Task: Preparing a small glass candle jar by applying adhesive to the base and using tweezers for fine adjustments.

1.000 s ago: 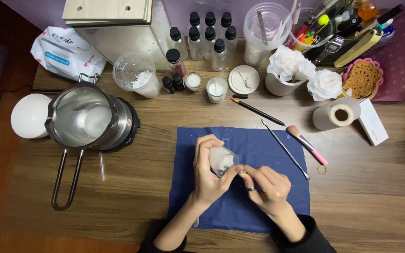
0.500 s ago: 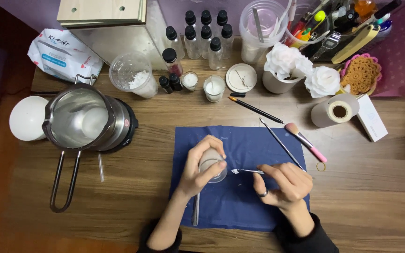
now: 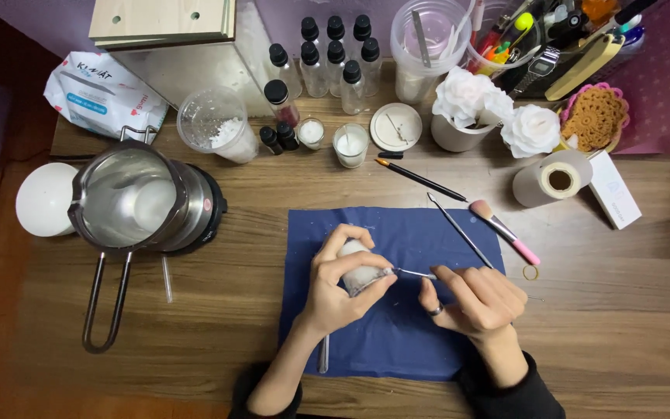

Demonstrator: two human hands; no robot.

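Two hands over dark blue cloth mat (image 3: 397, 341): left hand (image 3: 333, 291) clasps small clear glass jar of white wax (image 3: 360, 270), tilted; right hand (image 3: 474, 299) pinches thin metal tool (image 3: 412, 273) at jar's mouth. Beyond, steel melting pot (image 3: 129, 198) on wooden table (image 3: 622, 310).

Bare wood at 5 and 7 o'clock of the blue cloth (image 3: 397, 334) is passable. Melting pot (image 3: 137, 198) blocks 9 o'clock; brushes (image 3: 498, 229) obstruct 2 o'clock.

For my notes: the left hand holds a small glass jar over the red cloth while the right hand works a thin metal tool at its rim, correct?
Not quite: the cloth is blue, as the head view shows. The left hand does hold the jar, the right hand the tool.
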